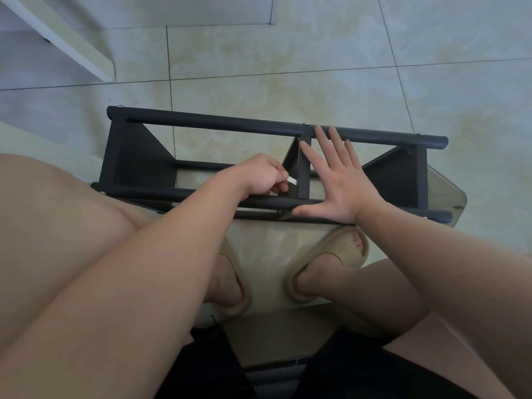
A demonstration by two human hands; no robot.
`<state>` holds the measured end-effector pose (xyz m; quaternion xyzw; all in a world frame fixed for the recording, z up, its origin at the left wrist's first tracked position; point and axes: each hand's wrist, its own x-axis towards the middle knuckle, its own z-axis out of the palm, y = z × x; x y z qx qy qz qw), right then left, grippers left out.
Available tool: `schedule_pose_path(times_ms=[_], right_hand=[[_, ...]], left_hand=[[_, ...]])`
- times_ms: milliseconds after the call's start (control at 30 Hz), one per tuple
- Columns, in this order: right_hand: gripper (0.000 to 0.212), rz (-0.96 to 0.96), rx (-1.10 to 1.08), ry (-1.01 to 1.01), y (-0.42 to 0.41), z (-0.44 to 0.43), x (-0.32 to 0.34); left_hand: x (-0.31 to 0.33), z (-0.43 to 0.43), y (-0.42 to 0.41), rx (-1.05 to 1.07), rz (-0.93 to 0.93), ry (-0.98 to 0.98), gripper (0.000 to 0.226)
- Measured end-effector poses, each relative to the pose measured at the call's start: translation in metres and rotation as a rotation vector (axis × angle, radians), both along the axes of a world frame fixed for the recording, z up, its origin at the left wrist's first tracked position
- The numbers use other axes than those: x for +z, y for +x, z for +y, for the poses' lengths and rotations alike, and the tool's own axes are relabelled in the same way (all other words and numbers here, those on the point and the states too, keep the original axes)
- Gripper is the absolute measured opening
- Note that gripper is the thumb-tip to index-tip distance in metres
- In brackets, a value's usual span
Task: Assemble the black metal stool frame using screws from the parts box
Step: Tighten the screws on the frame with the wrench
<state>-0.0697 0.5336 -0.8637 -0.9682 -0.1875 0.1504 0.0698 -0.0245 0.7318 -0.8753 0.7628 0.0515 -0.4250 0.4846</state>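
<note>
We see only a short end of the silvery strip [291,180] poking from the curled fingers of the left hand [259,175]. The rest sits inside the fist, so we cannot tell what it is. The flat right hand [339,185] covers the joint of the black frame [230,126] at its near rail. The screw heads [305,124] on the far rail are too small to tell their type. The white furniture [72,38] is cut off at the top left edge.
</note>
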Motion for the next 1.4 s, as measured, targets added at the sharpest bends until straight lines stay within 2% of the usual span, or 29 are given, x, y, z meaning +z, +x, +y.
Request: schedule_pose_path(times_ms=[433, 1100, 1267, 1400], right_hand=[[0.126, -0.007, 0.003, -0.013, 0.0001, -0.0002, -0.0002], [0.125, -0.011, 0.002, -0.002, 0.0001, -0.0003, -0.0012], [0.125, -0.001, 0.002, -0.007, 0.0005, -0.0005, -0.0005], [0.125, 0.002, -0.002, -0.017, 0.0007, -0.0003, -0.0004]], left_hand=[[0.0016, 0.0063, -0.0031, -0.123, -0.092, 0.042, 0.024], [0.0078, 0.0075, -0.0030, -0.362, -0.130, 0.167, 0.024], [0.0089, 0.0073, -0.0029, -0.351, -0.146, 0.172, 0.025], [0.0088, 0.0089, -0.0021, -0.282, -0.237, 0.208, 0.029]])
